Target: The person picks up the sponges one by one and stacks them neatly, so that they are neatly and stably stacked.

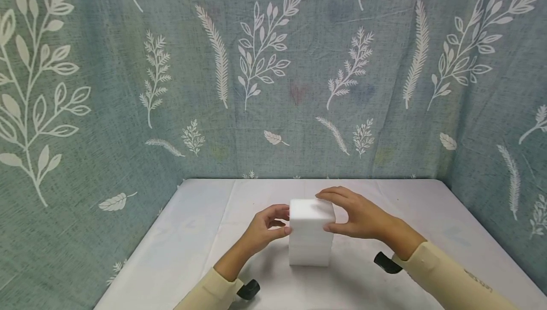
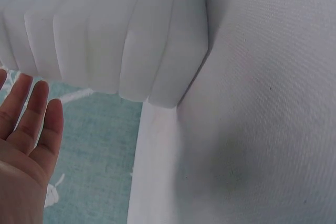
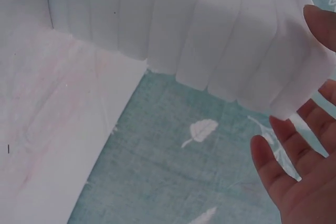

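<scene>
A tall stack of white sponge-like blocks [image 1: 309,246] stands upright on the table, its layers lying flat one on another. On its left is my left hand [image 1: 261,228], thumb tip at the near left edge and fingers reaching toward the far side. My right hand [image 1: 363,215] is at the upper right, with its thumb by the right side and fingertips at the top's far corner. In the right wrist view, the layers [image 3: 210,35] are slightly uneven at their edges, and the thumb touches the end layer. The left wrist view shows the left fingers loosely extended beside the layers [image 2: 105,40].
White cloth covers the table [image 1: 205,234] around the stack. Grey-green curtains [image 1: 273,63] with white leaf prints enclose the back and sides. Dark wrist-worn devices show under the left sleeve [image 1: 209,291] and the right sleeve [image 1: 453,277].
</scene>
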